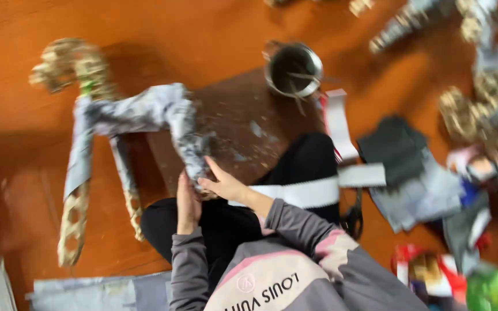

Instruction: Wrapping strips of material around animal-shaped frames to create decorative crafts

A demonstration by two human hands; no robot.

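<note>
A wicker animal-shaped frame (139,112), partly wrapped in grey printed paper, lies on the orange-brown floor. Its bare woven legs (73,222) point toward me. My left hand (187,207) grips the near end of one paper-covered limb (194,155) from the left. My right hand (226,185) is laid over the same end from the right, thumb up and fingers around it. Both hands meet above my black-trousered knees (306,158). The picture is blurred by motion.
A metal pot (293,69) with sticks in it stands on a dark stained board (243,124). White paper strips (341,124) and a pile of papers (416,184) lie to the right. More wicker frames (462,112) sit at the top right. Paper sheets (87,291) lie at the bottom left.
</note>
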